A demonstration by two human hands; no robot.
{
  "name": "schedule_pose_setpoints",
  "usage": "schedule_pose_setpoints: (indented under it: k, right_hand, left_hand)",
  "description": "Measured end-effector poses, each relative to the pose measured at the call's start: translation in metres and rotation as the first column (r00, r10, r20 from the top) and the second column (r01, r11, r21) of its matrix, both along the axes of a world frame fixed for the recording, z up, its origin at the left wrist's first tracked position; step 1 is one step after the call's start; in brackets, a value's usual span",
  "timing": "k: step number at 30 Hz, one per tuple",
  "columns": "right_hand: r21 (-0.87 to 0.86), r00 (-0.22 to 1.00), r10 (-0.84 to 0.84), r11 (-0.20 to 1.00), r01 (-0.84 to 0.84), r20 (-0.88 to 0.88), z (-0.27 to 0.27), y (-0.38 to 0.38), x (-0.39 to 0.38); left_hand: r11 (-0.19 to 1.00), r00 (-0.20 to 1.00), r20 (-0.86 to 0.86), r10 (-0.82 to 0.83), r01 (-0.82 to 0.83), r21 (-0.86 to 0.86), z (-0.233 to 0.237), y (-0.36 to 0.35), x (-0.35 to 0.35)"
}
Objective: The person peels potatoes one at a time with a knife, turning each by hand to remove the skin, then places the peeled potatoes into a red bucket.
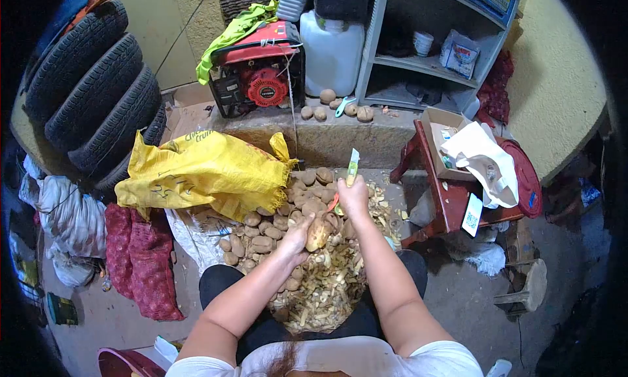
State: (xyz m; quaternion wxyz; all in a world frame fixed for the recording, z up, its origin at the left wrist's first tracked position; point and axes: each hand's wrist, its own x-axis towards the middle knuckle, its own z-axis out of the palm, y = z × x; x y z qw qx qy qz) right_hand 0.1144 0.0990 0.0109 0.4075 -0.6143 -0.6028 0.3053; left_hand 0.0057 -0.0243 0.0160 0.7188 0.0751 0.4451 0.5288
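My left hand point(297, 238) is wrapped round a partly peeled potato point(318, 234), its pale flesh showing. Just beyond it, my right hand point(354, 197) grips a peeler point(353, 165). A green and white end sticks out above the fist, and an orange part point(333, 203) reaches down near the potato; the blade is too small to make out. Unpeeled potatoes point(263, 244) lie heaped beside and beyond my left hand. Between my legs spreads a pile of potato peelings point(327, 288).
A yellow sack point(203, 174) lies at the left of the heap. Behind stand a red generator point(265, 82), a white jerrycan point(332, 53) and a grey shelf point(418, 63). A red stool point(451, 200) holds a cardboard box point(437, 144). Onion sacks point(154, 266) lean at left.
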Motion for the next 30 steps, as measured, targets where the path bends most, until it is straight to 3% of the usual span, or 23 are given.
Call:
schedule_pose_setpoints:
  k: [3, 5, 7, 9, 11, 15, 18, 19, 20, 22, 24, 25, 26, 28, 29, 30]
  right_hand:
    - [-0.061, 0.998, -0.024, 0.998, 0.027, 0.058, -0.006, 0.004, 0.003]
    - [-0.061, 0.998, -0.005, 0.998, 0.010, 0.070, -0.008, 0.003, 0.003]
    - [-0.059, 0.997, 0.008, 0.998, -0.004, 0.076, 0.002, 0.000, 0.003]
    - [-0.089, 0.999, 0.001, 0.996, -0.005, -0.047, 0.016, -0.007, 0.002]
    - [-0.059, 0.998, -0.018, 0.998, 0.014, -0.062, 0.022, -0.013, -0.001]
    - [0.014, 0.998, -0.016, 1.000, 0.017, -0.054, 0.013, -0.016, -0.007]
    - [-0.028, 0.988, -0.097, 0.995, 0.094, -0.121, 0.001, 0.001, 0.006]
    - [-0.012, 0.984, -0.174, 0.985, 0.174, -0.025, -0.010, 0.010, 0.013]
    - [-0.092, 0.987, -0.155, 0.984, 0.151, -0.041, -0.020, 0.020, 0.018]
    - [-0.032, 0.989, -0.119, 0.993, 0.117, -0.083, -0.014, 0.018, 0.018]
    - [-0.008, 0.993, -0.096, 0.995, 0.096, -0.070, -0.004, 0.015, 0.019]
    - [0.015, 0.995, -0.080, 0.997, 0.081, -0.062, -0.001, 0.015, 0.021]
    - [0.016, 0.995, -0.078, 0.997, 0.079, -0.061, -0.005, 0.018, 0.023]
    - [-0.175, 0.862, 0.017, 0.977, -0.122, -0.507, -0.020, 0.031, 0.025]
    - [-0.114, 0.969, 0.035, 0.991, -0.065, -0.246, -0.029, 0.036, 0.023]
    - [-0.105, 0.980, 0.004, 0.994, -0.026, -0.199, 0.020, 0.004, 0.013]
  left_hand:
    - [0.996, 0.999, 0.033, -0.036, 0.034, 0.080, 0.000, -0.002, -0.002]
    - [0.995, 0.996, -0.078, -0.037, 0.043, 0.084, 0.004, -0.003, 0.000]
    - [0.994, 0.997, -0.064, -0.035, 0.041, 0.099, -0.005, -0.002, -0.004]
    - [0.993, 0.998, -0.047, -0.032, 0.037, 0.111, -0.003, -0.003, -0.005]
    - [0.998, 0.997, 0.032, 0.065, -0.065, -0.007, 0.010, -0.007, -0.002]
    - [0.986, 0.987, -0.039, 0.156, -0.158, -0.044, 0.003, -0.002, 0.002]
    - [0.984, 0.975, -0.150, 0.164, -0.151, 0.090, 0.007, -0.005, 0.000]
    - [0.986, 0.979, -0.148, 0.137, -0.120, 0.120, 0.018, -0.009, 0.000]
    - [0.985, 0.983, -0.147, 0.110, -0.089, 0.147, 0.024, -0.013, -0.002]
    - [0.985, 0.981, -0.162, 0.106, -0.081, 0.152, 0.006, -0.008, -0.012]
    - [0.995, 0.997, -0.038, -0.067, 0.069, 0.067, 0.000, -0.004, -0.021]
    - [0.994, 0.999, 0.009, -0.037, 0.038, -0.101, 0.001, -0.003, -0.021]
    - [0.994, 0.999, 0.010, -0.035, 0.036, -0.100, 0.005, -0.002, -0.020]
    - [0.991, 0.987, 0.161, 0.025, -0.003, -0.134, 0.013, -0.001, -0.018]
    - [0.994, 0.977, 0.210, -0.036, 0.057, -0.095, -0.004, 0.001, -0.024]
    - [0.994, 0.977, 0.210, -0.035, 0.056, -0.091, -0.004, 0.003, -0.023]
